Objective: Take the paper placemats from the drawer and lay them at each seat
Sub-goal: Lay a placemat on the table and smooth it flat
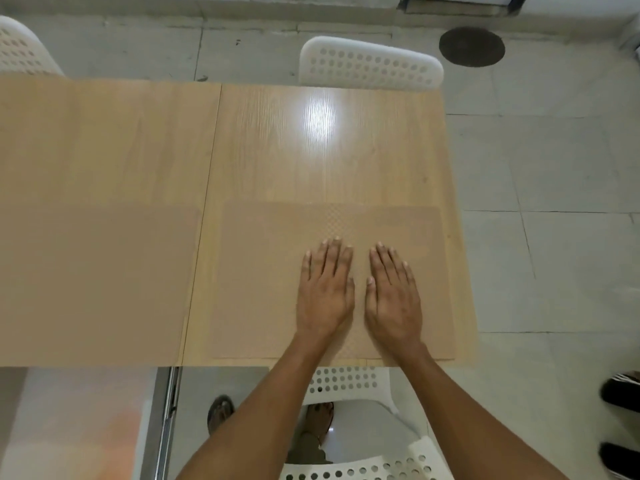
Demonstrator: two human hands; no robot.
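Observation:
A brown paper placemat (263, 271) lies flat on the near right part of the wooden table (311, 150). My left hand (325, 289) and my right hand (393, 296) rest palm down on it, side by side, fingers straight and held together, gripping nothing. A second brown placemat (97, 282) lies flat on the near left part of the table. The drawer is not in view.
A white perforated chair (370, 65) stands at the far side of the table, another (20, 50) at the far left. A third white chair (353, 382) is right below my arms. Someone's dark shoes (621, 393) show on the tiled floor at the right.

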